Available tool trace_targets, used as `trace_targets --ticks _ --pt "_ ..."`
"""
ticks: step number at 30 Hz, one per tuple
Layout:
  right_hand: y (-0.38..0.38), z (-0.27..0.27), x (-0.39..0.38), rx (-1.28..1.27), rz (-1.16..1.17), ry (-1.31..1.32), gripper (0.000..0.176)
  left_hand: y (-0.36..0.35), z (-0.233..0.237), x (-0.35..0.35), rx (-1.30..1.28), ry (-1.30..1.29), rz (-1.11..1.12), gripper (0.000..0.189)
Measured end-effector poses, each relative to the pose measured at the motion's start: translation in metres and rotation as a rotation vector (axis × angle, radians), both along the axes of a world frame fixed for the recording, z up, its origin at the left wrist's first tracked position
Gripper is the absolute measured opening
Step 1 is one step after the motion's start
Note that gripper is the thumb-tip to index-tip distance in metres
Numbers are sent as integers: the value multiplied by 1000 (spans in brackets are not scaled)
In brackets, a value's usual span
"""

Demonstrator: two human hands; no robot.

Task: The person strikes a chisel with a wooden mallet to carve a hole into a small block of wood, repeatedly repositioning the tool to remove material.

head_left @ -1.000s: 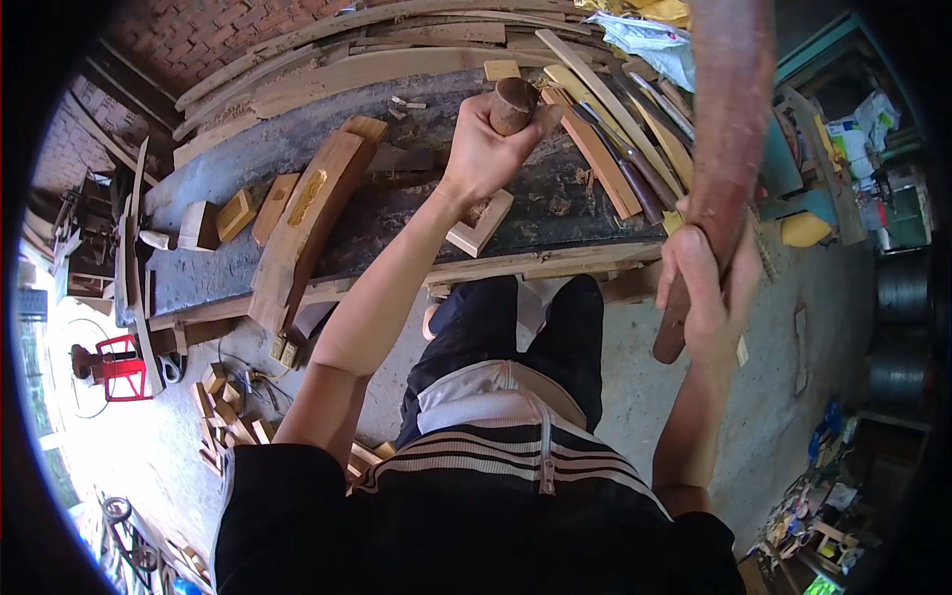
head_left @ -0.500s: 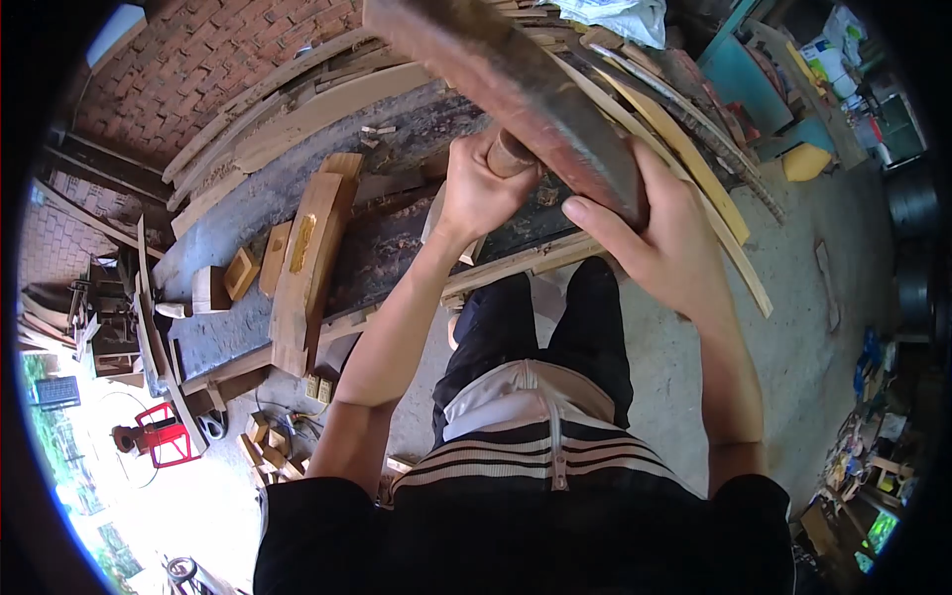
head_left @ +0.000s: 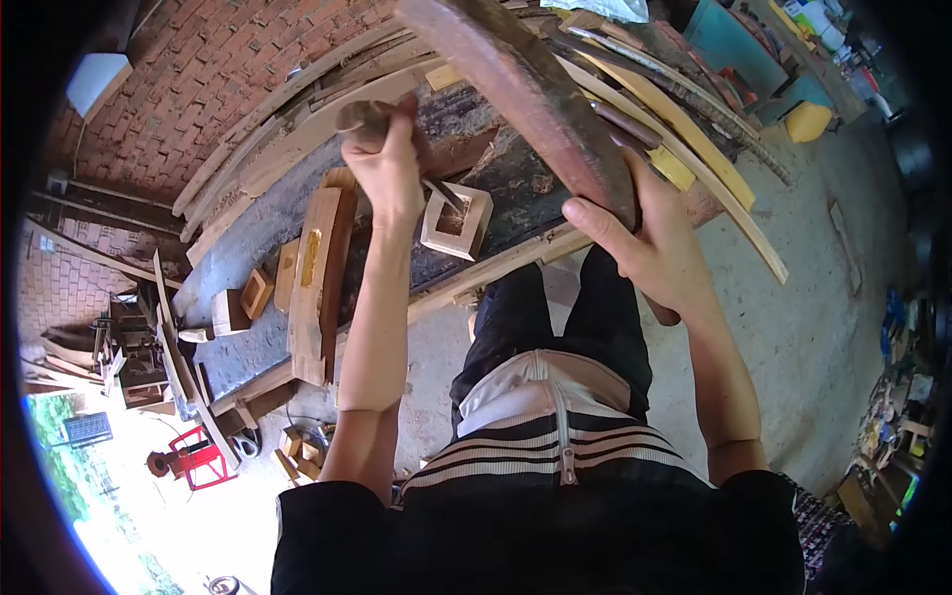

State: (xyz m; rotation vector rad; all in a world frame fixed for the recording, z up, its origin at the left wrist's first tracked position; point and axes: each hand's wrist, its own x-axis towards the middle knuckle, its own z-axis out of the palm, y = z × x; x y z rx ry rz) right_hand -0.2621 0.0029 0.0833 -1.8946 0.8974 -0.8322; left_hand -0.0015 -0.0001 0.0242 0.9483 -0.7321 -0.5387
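My left hand [head_left: 390, 178] is wrapped round the wooden handle of a chisel [head_left: 443, 192]. The handle leans up to the left, and the blade slants down to the right into the square hollow of a small wooden block [head_left: 477, 226]. Shavings lie in that hollow. On the other side, my right hand [head_left: 659, 243] grips a heavy brown wooden mallet [head_left: 535, 99], raised above the bench and apart from the chisel. Its long head crosses the top of the view, and part of its handle shows below my palm.
A dark workbench [head_left: 387, 288] carries a notched wooden beam [head_left: 319, 288] left of my left forearm. Farther left are a hollowed block [head_left: 258, 293] and a plain block [head_left: 230, 311]. Long boards [head_left: 709, 164] lie along the back and right. A red stool [head_left: 206, 458] stands lower left.
My left hand has moved left with the chisel, whose handle now leans left. The hollowed block beneath has come into view. My right hand still holds the mallet up.
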Motion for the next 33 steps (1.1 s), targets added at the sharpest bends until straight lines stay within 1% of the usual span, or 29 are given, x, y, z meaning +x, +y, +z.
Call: trace_targets --ticks 2,3,5,7,9,12,19,22,28,30,31,32,33 --pt "-2 -5 -6 40 -11 -6 53 2 7 -3 -2 21 -30 17" --pt "-3 -8 -8 84 -12 -8 52 2 6 -4 7 -18 -52 19" --pt "-3 -15 -10 70 -23 -15 53 2 2 -5 17 -56 -68 20" --pt "-2 -19 -11 55 -40 -20 53 -1 -1 -7 16 21 -121 21" --pt "1 -20 -13 100 -49 -5 57 -3 -2 -8 32 8 -122 21" --pt "1 -26 -13 87 -58 10 58 -3 -1 -7 32 3 -147 21" --pt "0 -30 -12 131 -64 23 60 -1 -3 -6 65 -38 -174 23" --pt "0 -28 -10 166 -57 81 61 0 -4 -6 66 -38 -173 25" --pt "-3 -27 -3 87 -50 22 57 1 -2 -8 66 -33 -171 27" --pt "-4 -17 2 102 -13 -58 52 -1 -2 -11 68 -38 -173 26" --pt "-6 -10 5 103 -16 -60 52 -3 -5 -12 105 -128 -144 24" --pt "-9 0 8 17 15 -113 50 -4 -6 -14 143 -218 -118 21" --pt "-11 10 12 -67 44 -165 48 -4 -6 -18 146 -219 -124 21"
